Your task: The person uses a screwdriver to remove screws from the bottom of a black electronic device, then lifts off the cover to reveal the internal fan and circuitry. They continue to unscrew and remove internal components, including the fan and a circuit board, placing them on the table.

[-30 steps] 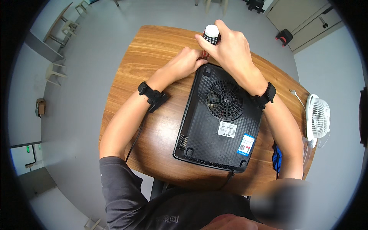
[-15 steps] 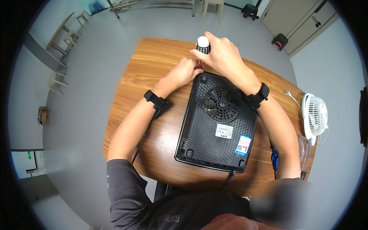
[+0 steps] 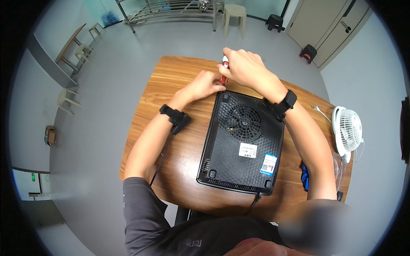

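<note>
A black induction cooker lies upside down on the wooden table, its round fan grille, labels and corner feet facing up. My right hand is closed around the handle of a screwdriver, red and white where it shows. The screwdriver stands roughly upright at the cooker's far left corner. Beside its lower end, my left hand pinches with thumb and fingers at that same corner. What lies between those fingertips is hidden, as is the screwdriver's tip.
On the table's right edge stands a white fan with its cord. Near my right forearm lies a blue item. A black cable leaves the cooker's near edge. Stools and a metal rack are beyond the table.
The view has shifted, so table and cooker appear slightly lower. My right hand now covers more of the screwdriver handle, and its white end shows less. Both hands remain at the far left corner.
</note>
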{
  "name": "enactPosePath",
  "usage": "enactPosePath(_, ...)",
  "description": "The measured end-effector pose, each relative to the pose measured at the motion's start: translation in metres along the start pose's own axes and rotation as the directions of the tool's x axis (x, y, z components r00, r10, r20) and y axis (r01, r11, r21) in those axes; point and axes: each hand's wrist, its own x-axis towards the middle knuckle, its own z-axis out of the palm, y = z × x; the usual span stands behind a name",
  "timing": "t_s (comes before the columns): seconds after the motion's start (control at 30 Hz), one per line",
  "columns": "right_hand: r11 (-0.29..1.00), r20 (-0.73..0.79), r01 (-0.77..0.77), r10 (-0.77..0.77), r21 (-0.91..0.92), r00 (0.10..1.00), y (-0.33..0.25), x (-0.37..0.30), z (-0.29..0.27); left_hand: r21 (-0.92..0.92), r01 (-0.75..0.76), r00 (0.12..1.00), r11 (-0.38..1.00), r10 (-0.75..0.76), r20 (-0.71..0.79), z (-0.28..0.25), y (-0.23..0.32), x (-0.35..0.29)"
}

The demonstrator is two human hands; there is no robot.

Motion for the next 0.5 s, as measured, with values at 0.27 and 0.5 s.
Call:
enactPosePath(0.27, 1.000, 0.021, 0.022, -0.022, 0.018, 1.000, 0.003, 0.001, -0.006, -0.196, -0.027, 0.996, 0.980, 0.008, -0.094, -0.025, 0.027, 0.002)
enactPosePath(0.5, 0.989, 0.040, -0.086, 0.091, -0.117, 0.995, -0.010, 0.011, -0.007, -0.186, 0.010, 0.974, 0.982, -0.052, -0.221, -0.016, 0.033, 0.001)
